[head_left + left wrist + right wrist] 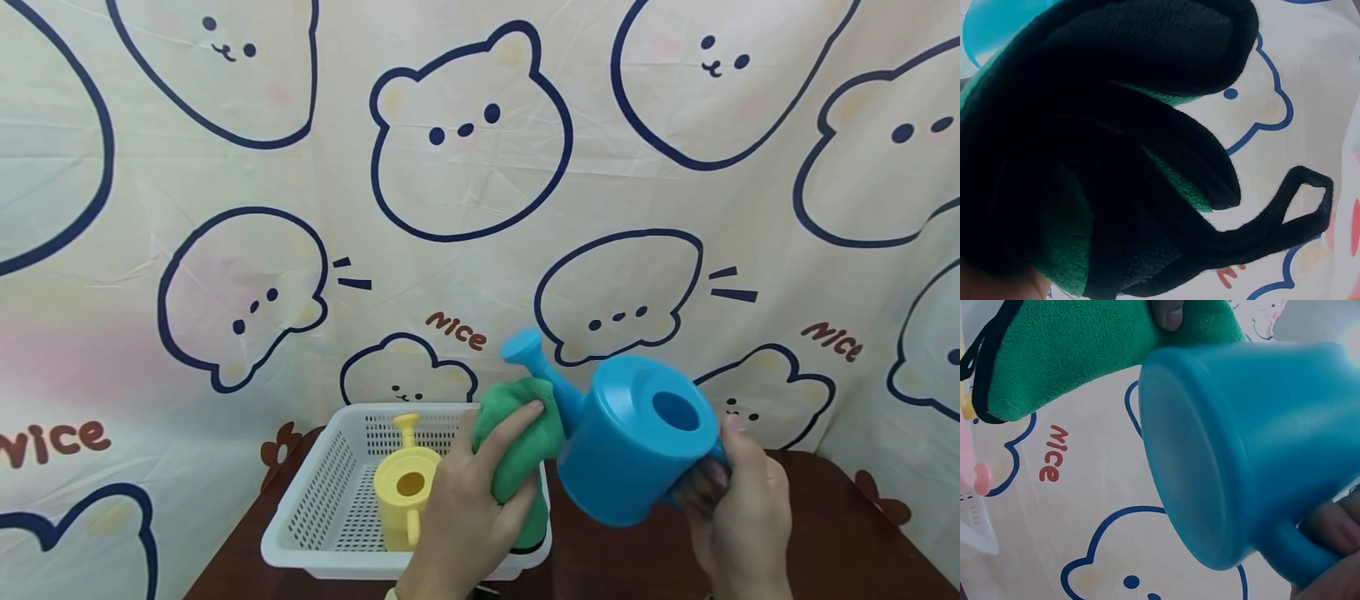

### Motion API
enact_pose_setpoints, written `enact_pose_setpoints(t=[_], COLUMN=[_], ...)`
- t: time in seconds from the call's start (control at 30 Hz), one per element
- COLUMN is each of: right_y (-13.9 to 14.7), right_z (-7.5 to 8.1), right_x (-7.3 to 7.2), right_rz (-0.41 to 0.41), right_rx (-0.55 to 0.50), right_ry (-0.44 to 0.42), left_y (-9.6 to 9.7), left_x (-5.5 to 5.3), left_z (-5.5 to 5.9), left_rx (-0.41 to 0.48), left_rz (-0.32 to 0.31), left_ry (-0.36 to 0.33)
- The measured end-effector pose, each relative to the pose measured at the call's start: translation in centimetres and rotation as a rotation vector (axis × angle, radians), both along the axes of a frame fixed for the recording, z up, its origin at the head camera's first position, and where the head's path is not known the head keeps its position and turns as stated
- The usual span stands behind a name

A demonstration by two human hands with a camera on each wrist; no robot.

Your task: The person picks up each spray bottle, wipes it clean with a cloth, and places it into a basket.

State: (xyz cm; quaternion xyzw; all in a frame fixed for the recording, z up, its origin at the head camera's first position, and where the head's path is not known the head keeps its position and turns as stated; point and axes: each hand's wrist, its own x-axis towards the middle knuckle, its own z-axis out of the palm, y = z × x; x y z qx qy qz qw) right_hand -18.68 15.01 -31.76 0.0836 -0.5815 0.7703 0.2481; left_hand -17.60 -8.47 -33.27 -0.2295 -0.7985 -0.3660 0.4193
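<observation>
A blue watering can [626, 450] is held up in the air, tilted, with its spout toward the upper left. My right hand [750, 508] grips it by the handle, fingers curled round. My left hand [472, 508] holds a bunched green cloth [517, 425] with dark edging, up against the can's spout side. In the right wrist view the can's base [1179, 469] faces the camera, and the cloth [1085, 356] hangs beside it with one fingertip showing. Dark folds and a hanging loop [1310, 200] of the cloth fill much of the left wrist view.
On the brown table [615, 567] a white perforated basket [300, 500] stands behind and left of my left hand. A yellow watering can [397, 500] is inside it. Something pink [982, 478] shows at the right wrist view's left edge. A bear-patterned curtain [465, 192] hangs behind.
</observation>
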Motion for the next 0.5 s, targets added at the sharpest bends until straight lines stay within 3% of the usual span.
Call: enact_pose_setpoints(t=[0.2, 0.5], right_y=[-0.3, -0.2], right_z=[0.6, 0.9], right_x=[0.2, 0.0], right_rz=[-0.076, -0.093], right_rx=[-0.044, -0.153], right_ry=[-0.007, 0.019], left_y=[0.5, 1.1], left_x=[-0.1, -0.1], left_z=[-0.2, -0.4], left_rx=[-0.035, -0.055], left_rz=[-0.002, -0.072], left_ry=[-0.06, -0.159])
